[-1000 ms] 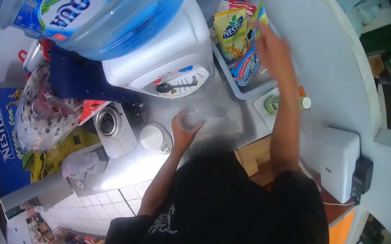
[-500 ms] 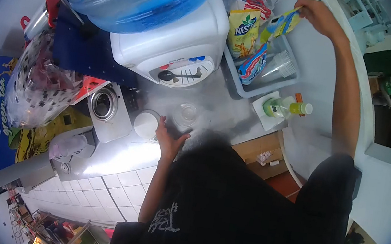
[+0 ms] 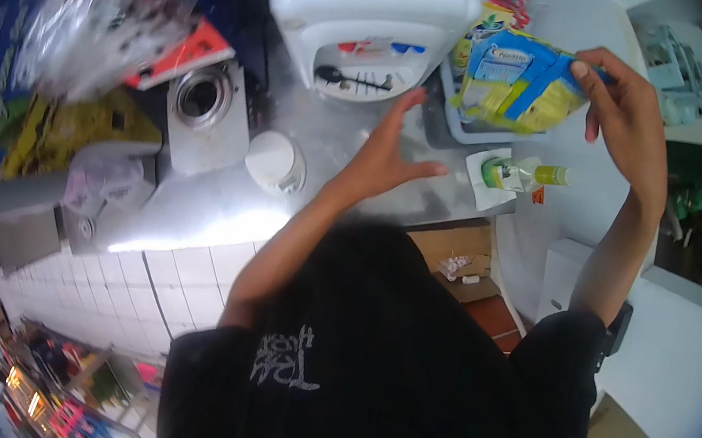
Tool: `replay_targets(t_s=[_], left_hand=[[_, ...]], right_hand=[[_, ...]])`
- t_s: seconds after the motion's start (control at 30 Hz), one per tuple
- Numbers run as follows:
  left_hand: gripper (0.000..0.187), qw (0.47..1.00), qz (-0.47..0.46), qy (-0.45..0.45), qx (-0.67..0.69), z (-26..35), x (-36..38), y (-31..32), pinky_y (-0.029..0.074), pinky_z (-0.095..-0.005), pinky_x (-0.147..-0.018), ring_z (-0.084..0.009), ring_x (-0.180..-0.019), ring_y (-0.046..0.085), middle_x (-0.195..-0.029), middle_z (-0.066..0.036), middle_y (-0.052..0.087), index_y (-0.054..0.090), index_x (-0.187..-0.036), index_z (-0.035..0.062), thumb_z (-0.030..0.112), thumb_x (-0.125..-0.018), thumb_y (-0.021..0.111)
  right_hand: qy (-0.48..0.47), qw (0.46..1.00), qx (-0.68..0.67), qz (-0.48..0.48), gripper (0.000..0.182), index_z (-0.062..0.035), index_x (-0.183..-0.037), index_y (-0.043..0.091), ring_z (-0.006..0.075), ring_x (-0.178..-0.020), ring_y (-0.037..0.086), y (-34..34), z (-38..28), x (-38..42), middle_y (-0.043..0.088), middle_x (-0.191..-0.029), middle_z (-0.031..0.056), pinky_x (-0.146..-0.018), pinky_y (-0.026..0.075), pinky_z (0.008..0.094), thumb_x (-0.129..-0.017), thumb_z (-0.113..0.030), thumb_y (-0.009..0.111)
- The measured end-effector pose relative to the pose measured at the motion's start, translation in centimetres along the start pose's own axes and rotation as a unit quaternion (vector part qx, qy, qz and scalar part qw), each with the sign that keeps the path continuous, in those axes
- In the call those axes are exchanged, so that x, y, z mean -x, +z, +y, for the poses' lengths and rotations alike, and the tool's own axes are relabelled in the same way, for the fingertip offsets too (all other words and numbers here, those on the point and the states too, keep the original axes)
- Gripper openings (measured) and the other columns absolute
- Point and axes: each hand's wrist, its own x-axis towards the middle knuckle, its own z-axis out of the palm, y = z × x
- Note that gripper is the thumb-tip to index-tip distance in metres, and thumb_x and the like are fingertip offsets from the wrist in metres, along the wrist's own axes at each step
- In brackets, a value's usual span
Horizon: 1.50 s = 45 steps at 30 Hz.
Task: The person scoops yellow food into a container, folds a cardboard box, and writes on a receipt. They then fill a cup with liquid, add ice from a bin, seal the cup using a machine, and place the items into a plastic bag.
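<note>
My right hand pinches the edge of a blue and yellow packet, held above the grey plastic bin. Over the steel counter reaches my left hand, fingers and thumb spread, holding nothing. In front of it stands the white water dispenser, with a black spoon on its drip tray. A round white container sits to the left of my left hand.
A bottle with a green cap stands on a white square at the right. Further left are a metal-ringed device, a clear plastic bag and a yellow bag. An open cardboard box lies below the counter edge.
The packet has come up out of the bin and toward me in my right hand. My left hand has moved off the white container toward the dispenser and packet. The whole view has shifted.
</note>
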Motion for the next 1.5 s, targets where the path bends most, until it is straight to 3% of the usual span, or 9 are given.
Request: replay_targets(t_s=[0.1, 0.23, 0.3, 0.37, 0.53, 0.6, 0.8, 1.3, 1.5], left_hand=[[0.077, 0.973, -0.115, -0.161, 0.115, -0.9, 1.4, 0.8, 0.045, -0.0403, -0.100, -0.0256, -0.123, 0.053, -0.138, -0.016, 0.053, 0.040, -0.143, 0.0036, 0.033, -0.083, 0.079], [0.062, 0.956, -0.156, -0.184, 0.169, -3.7, 8.3, 1.1, 0.050, -0.0361, -0.092, -0.0225, -0.115, 0.057, -0.130, -0.014, 0.058, 0.046, -0.138, 0.0028, 0.033, -0.090, 0.072], [0.054, 0.891, -0.225, -0.317, 0.235, -3.6, 10.9, 0.3, 0.053, -0.0342, -0.088, -0.0216, -0.114, 0.058, -0.126, -0.011, 0.061, 0.050, -0.134, 0.0032, 0.033, -0.093, 0.069], [0.054, 0.881, -0.225, -0.324, 0.261, -4.7, 12.6, 0.0, 0.053, -0.0345, -0.088, -0.0214, -0.116, 0.057, -0.127, -0.011, 0.060, 0.050, -0.135, 0.0033, 0.033, -0.094, 0.068], [0.055, 0.848, -0.210, -0.362, 0.325, -5.9, 14.2, -0.6, 0.054, -0.0374, -0.092, -0.0220, -0.121, 0.055, -0.133, -0.011, 0.055, 0.047, -0.137, 0.0029, 0.035, -0.096, 0.064], [0.056, 0.817, -0.197, -0.398, 0.367, -5.8, 14.4, -0.7, 0.053, -0.0375, -0.095, -0.0221, -0.122, 0.054, -0.136, -0.011, 0.052, 0.043, -0.139, 0.0035, 0.036, -0.097, 0.062], [0.058, 0.759, -0.206, -0.417, 0.455, -5.8, 14.8, -0.8, 0.053, -0.0342, -0.095, -0.0197, -0.117, 0.058, -0.130, -0.010, 0.055, 0.040, -0.139, 0.0061, 0.040, -0.097, 0.061], [0.061, 0.714, -0.193, -0.388, 0.550, -6.5, 15.1, -2.1, 0.056, -0.0287, -0.092, -0.0228, -0.111, 0.064, -0.130, -0.014, 0.057, 0.037, -0.143, 0.0034, 0.040, -0.099, 0.057], [0.055, 0.683, -0.187, -0.393, 0.587, -7.3, 15.5, -2.2, 0.057, -0.0297, -0.090, -0.0228, -0.109, 0.065, -0.128, -0.015, 0.059, 0.040, -0.140, 0.0031, 0.037, -0.100, 0.055]], right_hand=[[0.065, 0.995, -0.041, -0.060, 0.022, 0.0008, -0.104, 0.066, 0.0057, -0.043, 0.047, 4.3, -0.6, 1.0, 0.056, -0.062, 0.0015, -0.041, 0.036, 0.0232, -0.097, -0.020, 0.062], [0.145, 0.979, -0.053, -0.131, 0.027, -0.0010, -0.107, 0.067, 0.0088, -0.044, 0.051, 10.6, 1.2, 2.0, 0.056, -0.060, 0.0027, -0.043, 0.039, 0.0265, -0.094, -0.025, 0.066], [0.172, 0.969, -0.051, -0.172, 0.029, -0.0016, -0.108, 0.067, 0.0108, -0.045, 0.053, 13.7, 2.9, 2.7, 0.056, -0.059, 0.0032, -0.044, 0.040, 0.0288, -0.094, -0.027, 0.067], [0.050, 0.996, 0.021, -0.071, 0.033, -0.0034, -0.112, 0.066, 0.0145, -0.050, 0.057, 16.3, 4.2, 3.1, 0.056, -0.057, 0.0048, -0.048, 0.043, 0.0339, -0.093, -0.031, 0.067], [-0.037, 0.995, 0.040, 0.079, 0.044, -0.0012, -0.113, 0.062, 0.0146, -0.057, 0.057, 20.9, 6.5, 3.9, 0.062, -0.068, 0.0045, -0.049, 0.042, 0.0357, -0.090, -0.038, 0.069], [0.228, 0.952, -0.198, -0.061, 0.042, 0.0005, -0.109, 0.064, 0.0112, -0.061, 0.056, 22.3, 6.7, 3.8, 0.063, -0.077, 0.0036, -0.048, 0.041, 0.0301, -0.091, -0.037, 0.069], [0.195, 0.931, -0.300, -0.064, 0.029, -0.0019, -0.098, 0.067, 0.0047, -0.058, 0.053, 27.0, 10.0, 2.3, 0.063, -0.073, -0.0005, -0.043, 0.037, 0.0208, -0.092, -0.030, 0.066], [0.257, 0.927, -0.258, -0.088, 0.020, -0.0058, -0.097, 0.064, 0.0043, -0.048, 0.047, 26.2, 6.1, 0.5, 0.058, -0.065, -0.0018, -0.035, 0.028, 0.0234, -0.091, -0.025, 0.062], [0.210, 0.956, -0.199, -0.058, 0.020, -0.0010, -0.091, 0.065, 0.0083, -0.049, 0.051, 27.2, 6.2, 0.0, 0.063, -0.069, 0.0036, -0.041, 0.035, 0.0273, -0.090, -0.021, 0.061]])
